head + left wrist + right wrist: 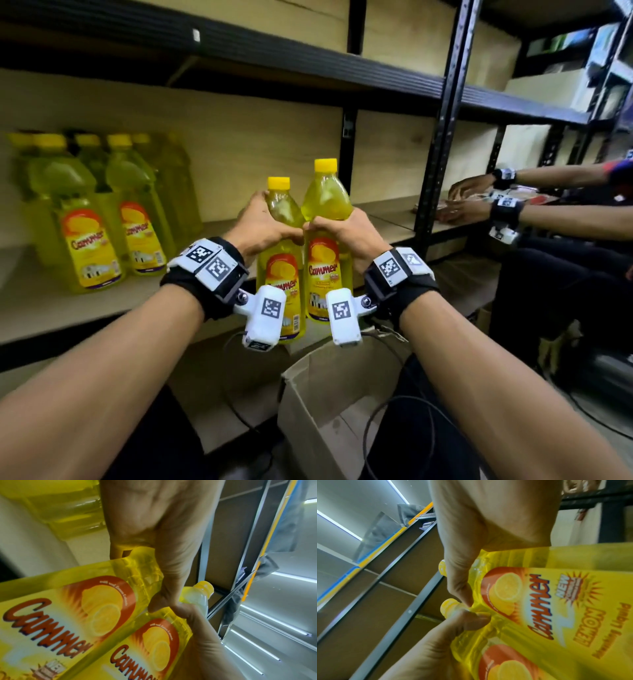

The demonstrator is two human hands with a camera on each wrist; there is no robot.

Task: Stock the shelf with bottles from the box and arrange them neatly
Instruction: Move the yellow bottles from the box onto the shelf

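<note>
Each of my hands holds one yellow dish-liquid bottle upright, side by side, in front of the wooden shelf point(51, 301). My left hand point(263, 226) grips the left bottle point(282, 274) round its waist, seen close in the left wrist view as left bottle point(60, 608) under the left hand point(154, 540). My right hand point(346, 236) grips the right bottle point(327, 198), which stands slightly higher; the right wrist view shows the right bottle point(556, 601) in the right hand point(479, 527). Several matching bottles point(85, 219) stand grouped at the shelf's left. The open cardboard box point(329, 404) sits below my wrists.
A black shelf upright point(442, 120) stands just right of the held bottles. Beyond it another person's hands point(466, 198) work on the same shelf level. The shelf board above point(239, 48) hangs over the bottles. Cables point(394, 404) trail across the box.
</note>
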